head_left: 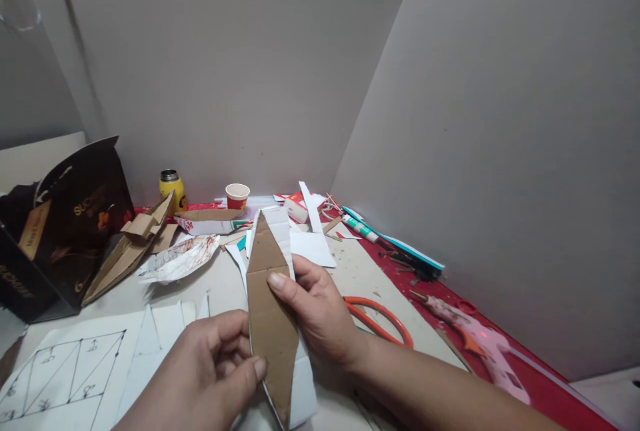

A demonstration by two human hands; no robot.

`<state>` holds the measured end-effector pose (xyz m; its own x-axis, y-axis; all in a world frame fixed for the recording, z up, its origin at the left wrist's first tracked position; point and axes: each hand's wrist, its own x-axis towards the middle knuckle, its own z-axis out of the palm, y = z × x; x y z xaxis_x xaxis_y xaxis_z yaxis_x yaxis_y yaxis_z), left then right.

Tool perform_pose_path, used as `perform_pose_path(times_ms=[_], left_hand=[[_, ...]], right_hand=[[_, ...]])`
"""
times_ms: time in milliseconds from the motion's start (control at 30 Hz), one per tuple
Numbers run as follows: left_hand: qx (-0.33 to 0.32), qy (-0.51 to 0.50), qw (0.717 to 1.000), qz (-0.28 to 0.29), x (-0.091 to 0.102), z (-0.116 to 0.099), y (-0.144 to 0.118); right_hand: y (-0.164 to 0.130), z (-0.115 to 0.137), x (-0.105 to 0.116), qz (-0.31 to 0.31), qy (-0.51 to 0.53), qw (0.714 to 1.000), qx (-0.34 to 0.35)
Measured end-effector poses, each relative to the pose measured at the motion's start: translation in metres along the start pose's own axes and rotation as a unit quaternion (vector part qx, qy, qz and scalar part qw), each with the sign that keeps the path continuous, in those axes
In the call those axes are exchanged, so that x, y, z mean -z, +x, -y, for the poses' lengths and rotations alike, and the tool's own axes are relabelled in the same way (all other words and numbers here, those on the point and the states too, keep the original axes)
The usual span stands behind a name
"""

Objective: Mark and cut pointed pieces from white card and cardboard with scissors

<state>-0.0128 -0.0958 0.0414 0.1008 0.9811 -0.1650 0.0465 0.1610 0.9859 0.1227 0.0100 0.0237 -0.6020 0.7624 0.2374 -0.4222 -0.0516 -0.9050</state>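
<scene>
A long brown cardboard piece (273,311), tapered at both ends, stands nearly upright before me with a white cardboard strip (304,391) behind its right edge. My left hand (215,357) pinches its lower left edge, thumb on the front. Higher up, my right hand (320,304) grips the right side, its thumb flat on the brown face and its fingers behind. Orange-handled scissors (383,317) lie beyond my right wrist, their blades hidden.
A cardboard boat (133,244) leans by a dark box (65,231) at left. A drawn sheet (60,364) lies in front. Behind are a yellow bottle (173,187) and paper cup (237,197). A pink glue gun (480,344) rests at right, below the grey wall (500,151).
</scene>
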Motion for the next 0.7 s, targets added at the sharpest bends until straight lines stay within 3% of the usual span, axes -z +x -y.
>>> perform_pose_path(times_ms=[233, 700], left_hand=[[0.013, -0.015, 1.0, 0.013, 0.004, 0.0, 0.001], [0.015, 0.108, 0.994, 0.008, -0.004, -0.004, 0.0]], right_hand=[[0.004, 0.001, 0.0, 0.004, 0.053, 0.998, -0.032], [0.009, 0.013, 0.002, 0.001, 0.085, 0.994, -0.062]])
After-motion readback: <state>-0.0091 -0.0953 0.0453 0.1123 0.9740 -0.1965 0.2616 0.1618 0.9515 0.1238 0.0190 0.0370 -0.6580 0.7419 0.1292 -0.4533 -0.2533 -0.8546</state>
